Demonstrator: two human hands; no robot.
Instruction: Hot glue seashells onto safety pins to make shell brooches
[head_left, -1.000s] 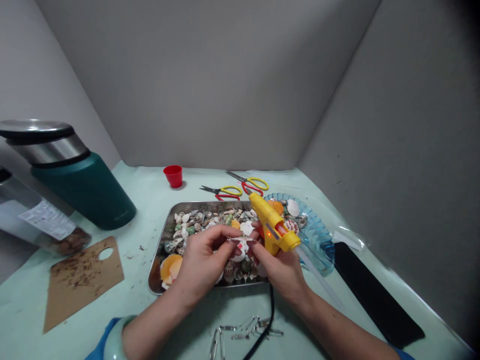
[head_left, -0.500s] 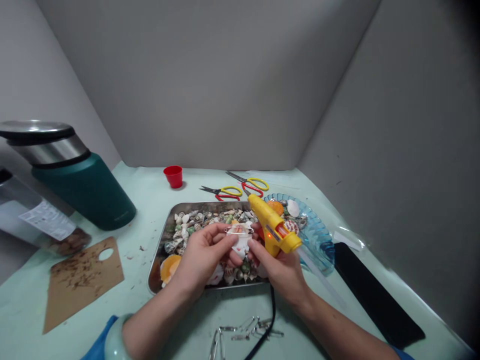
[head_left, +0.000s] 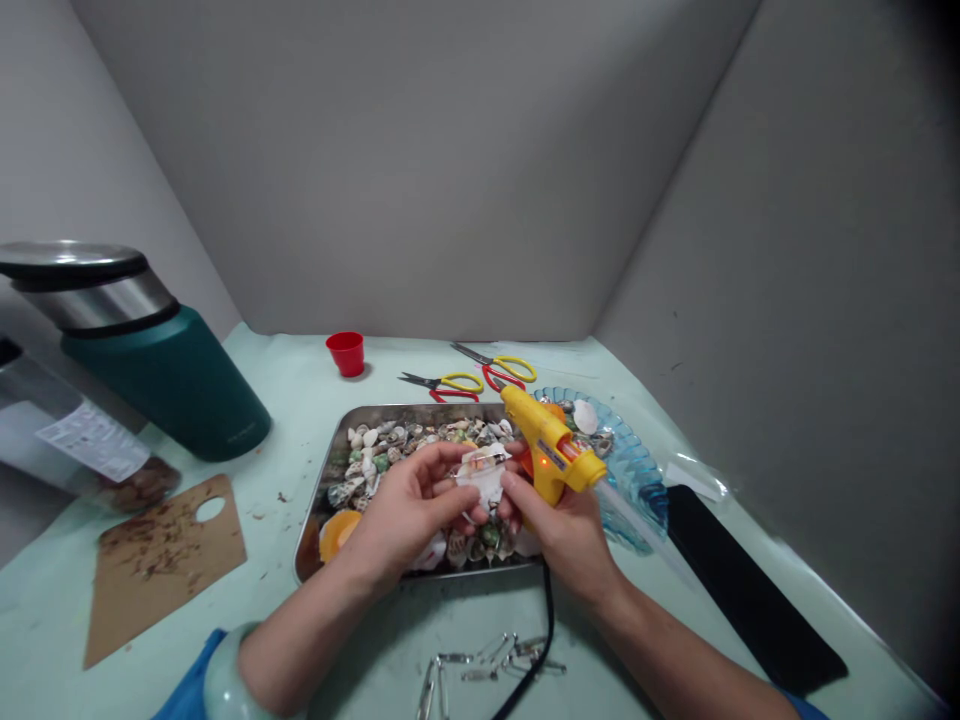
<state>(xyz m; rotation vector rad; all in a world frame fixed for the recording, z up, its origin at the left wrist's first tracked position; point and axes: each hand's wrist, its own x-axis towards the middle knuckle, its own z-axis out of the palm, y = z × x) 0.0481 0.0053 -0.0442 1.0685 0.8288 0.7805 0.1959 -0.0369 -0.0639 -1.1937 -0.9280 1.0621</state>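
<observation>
Above the metal tray (head_left: 324, 500), my left hand (head_left: 409, 512) pinches a white shell (head_left: 489, 485) between thumb and fingers. Across the shell's upper part lies a thin metal safety pin (head_left: 484, 463). My right hand (head_left: 566, 530) is closed around a yellow glue gun (head_left: 551, 437), whose small orange light glows. The thumb and fingertips of this same hand also touch the shell's right edge. The gun's nozzle points up and away, apart from the shell. Many small seashells (head_left: 390, 445) fill the tray below.
Two pairs of scissors (head_left: 450, 382) and a red cup (head_left: 346, 354) are behind the tray. To the right are a blue glass plate (head_left: 641, 490) and a black strip (head_left: 750, 590). Safety pins (head_left: 480, 660) lie in front; a green bottle (head_left: 172, 370) and brown board (head_left: 169, 560) stand left.
The shell has tilted slightly and shifted a little to the right in my fingers. The glue gun has moved slightly right with my right hand.
</observation>
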